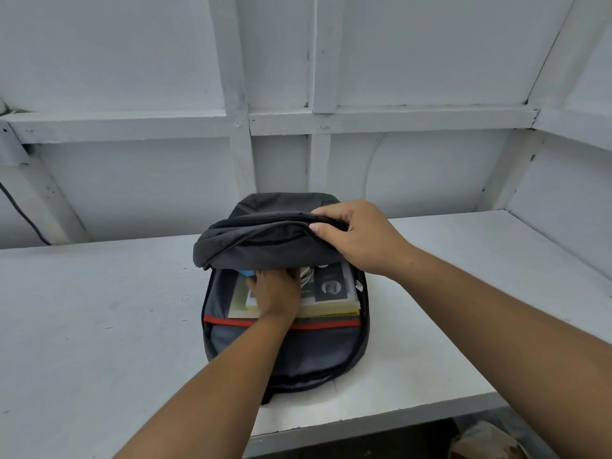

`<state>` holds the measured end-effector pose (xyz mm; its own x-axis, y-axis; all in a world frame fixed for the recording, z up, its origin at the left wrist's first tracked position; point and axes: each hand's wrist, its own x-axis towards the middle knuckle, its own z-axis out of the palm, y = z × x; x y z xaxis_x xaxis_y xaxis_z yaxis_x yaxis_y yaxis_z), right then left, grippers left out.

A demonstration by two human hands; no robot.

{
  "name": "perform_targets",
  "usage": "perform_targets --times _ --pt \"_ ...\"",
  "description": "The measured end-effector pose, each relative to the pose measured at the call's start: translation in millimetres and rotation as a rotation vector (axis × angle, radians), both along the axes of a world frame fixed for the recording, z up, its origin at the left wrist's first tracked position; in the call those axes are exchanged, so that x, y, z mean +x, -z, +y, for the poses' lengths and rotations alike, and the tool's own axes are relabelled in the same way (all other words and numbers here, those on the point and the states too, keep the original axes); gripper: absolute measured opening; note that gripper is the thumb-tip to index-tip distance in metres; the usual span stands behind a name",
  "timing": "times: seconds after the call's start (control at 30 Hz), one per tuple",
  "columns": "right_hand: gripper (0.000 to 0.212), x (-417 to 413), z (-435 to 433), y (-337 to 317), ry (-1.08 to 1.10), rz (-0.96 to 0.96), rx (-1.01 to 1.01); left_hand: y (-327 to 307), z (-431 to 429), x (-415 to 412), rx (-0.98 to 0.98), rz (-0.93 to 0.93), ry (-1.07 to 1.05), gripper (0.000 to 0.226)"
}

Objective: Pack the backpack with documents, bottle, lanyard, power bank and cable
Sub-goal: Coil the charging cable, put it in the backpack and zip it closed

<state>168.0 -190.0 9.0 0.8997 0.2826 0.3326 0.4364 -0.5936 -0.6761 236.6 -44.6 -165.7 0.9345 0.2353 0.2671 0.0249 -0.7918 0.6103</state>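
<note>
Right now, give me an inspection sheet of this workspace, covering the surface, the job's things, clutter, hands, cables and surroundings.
Surface: white table, scuffed, bare around the bag.
Job's things: dark backpack lies flat, main compartment open, flap lifted. Inside, a stack of documents, a blue item mostly hidden, and a white cable partly seen. Bottle, lanyard and power bank cannot be made out.
Clutter: nothing seen on the table.
Hands: right hand pinches the flap's edge; left hand is inside the compartment, on the documents, its grip hidden.
Cables: a dark wire runs down the wall at far left.
Surroundings: white panelled wall; something pale on the floor, unclear.
</note>
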Motion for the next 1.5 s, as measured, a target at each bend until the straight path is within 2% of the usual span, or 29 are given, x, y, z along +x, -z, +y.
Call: perform_targets --times 0.13,0.3,0.47,0.53,0.63,0.7,0.77,0.87,1.07,1.2,1.37,1.43,1.5 --pt "0.018 -4 1 3 0.000 -0.007 -0.018 -1 1 -13 0.043 -0.033 0.094 0.034" --pt "0.018 -12 0 10 0.002 -0.013 -0.022 -5 14 -33 0.072 0.000 0.146 0.031" --pt "0.020 -44 -11 59 -0.054 -0.123 -0.126 -16 57 -123 -0.214 -0.118 0.261 0.019" --pt "0.025 -63 -18 96 -0.087 -0.171 -0.259 -15 81 -162 -0.324 -0.163 0.154 0.026" --pt "0.032 -84 -30 162 -0.105 -0.159 -0.404 -6 110 -179 -0.491 -0.214 -0.030 0.021" --pt "0.036 -89 -33 193 -0.086 -0.179 -0.368 -2 121 -172 -0.543 -0.181 -0.069 0.018" --pt "0.036 -91 -32 204 -0.046 -0.210 -0.332 3 121 -167 -0.499 -0.081 0.013 0.015" --pt "0.036 -90 -30 204 -0.026 -0.233 -0.323 14 116 -164 -0.443 0.002 0.110 0.019" --pt "0.038 -90 -29 209 -0.012 -0.248 -0.292 18 119 -163 -0.450 -0.023 0.110 0.021" --pt "0.038 -92 -27 209 -0.024 -0.308 -0.234 18 122 -158 -0.456 -0.020 0.110 0.012" --pt "0.023 -46 -25 163 0.009 -0.394 -0.117 -1 141 -116 -0.557 -0.024 -0.032 0.014" --pt "0.026 -5 -20 128 0.043 -0.368 -0.183 -3 159 -76 -0.549 0.015 -0.067 0.011" --pt "0.049 36 -10 98 0.000 -0.229 -0.393 -3 178 -34 -0.460 0.086 -0.028 0.018"
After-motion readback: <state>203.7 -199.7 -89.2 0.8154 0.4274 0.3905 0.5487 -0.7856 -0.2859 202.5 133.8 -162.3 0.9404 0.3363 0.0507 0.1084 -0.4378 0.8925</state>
